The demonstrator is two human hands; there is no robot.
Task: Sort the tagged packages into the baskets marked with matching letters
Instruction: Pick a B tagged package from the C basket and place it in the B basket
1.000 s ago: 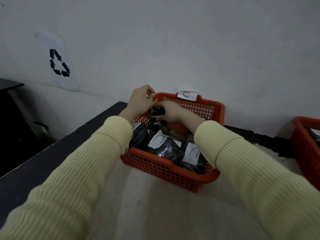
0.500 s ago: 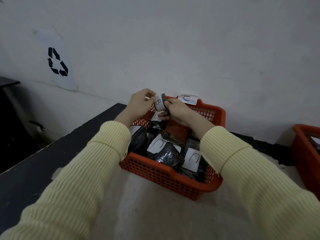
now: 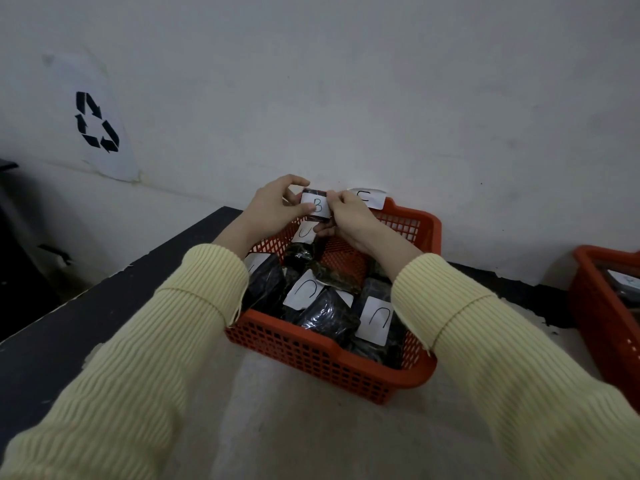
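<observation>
A small dark package (image 3: 316,206) with a white tag reading B is held up above the back of an orange basket (image 3: 322,355). My left hand (image 3: 273,211) grips its left side and my right hand (image 3: 349,220) grips its right side. A white label marked C (image 3: 369,197) sticks to the basket's far rim. Inside the basket lie several black wrapped packages (image 3: 325,317) with white tags marked C (image 3: 375,318).
A second orange basket (image 3: 602,306) with a tagged package stands at the right edge. The baskets rest on a pale table top (image 3: 277,427) against a white wall. A recycling sign (image 3: 97,121) hangs on the wall at left. The floor drops away dark on the left.
Both hands lifted the package out of the basket and turned it, so its B tag now faces me.
</observation>
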